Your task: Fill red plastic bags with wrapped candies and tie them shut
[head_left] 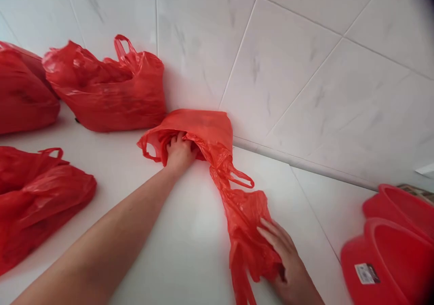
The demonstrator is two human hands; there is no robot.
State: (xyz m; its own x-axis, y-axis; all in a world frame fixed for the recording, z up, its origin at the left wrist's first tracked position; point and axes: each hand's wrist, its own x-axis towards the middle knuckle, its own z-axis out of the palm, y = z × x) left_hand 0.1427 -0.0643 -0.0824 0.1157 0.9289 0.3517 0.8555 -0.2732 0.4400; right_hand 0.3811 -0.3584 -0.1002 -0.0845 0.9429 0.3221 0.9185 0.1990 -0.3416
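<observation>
My left hand point(181, 154) reaches into the mouth of a red plastic bag point(206, 123) lying against the wall. Its fingers are bent around crumpled red plastic in there, and the fingertips are partly hidden. From that mouth a second, thin red plastic bag point(242, 219) trails down to the right across the white surface. Over its right edge lies my right hand point(281, 246), fingers stretched out and touching the plastic; the thumb is hidden. A loop handle point(242, 178) sticks out between the two bags.
Filled red bags stand on the left: one by the wall point(111, 97), one at the far left edge point(23, 92) and one nearer point(44, 196). Red plastic tubs point(359, 250) sit at the right, one with a label. A tiled wall point(288, 69) runs behind the white surface point(176, 246).
</observation>
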